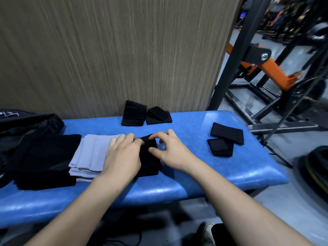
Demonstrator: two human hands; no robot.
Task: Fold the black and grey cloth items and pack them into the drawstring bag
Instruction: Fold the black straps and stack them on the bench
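Black cloth (150, 158) folded, dark, btwn both hands

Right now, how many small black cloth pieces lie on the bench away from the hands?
4: two by the wall, one beside another, touching; two at the right, one overlapping the other. More may be hidden under the hands.
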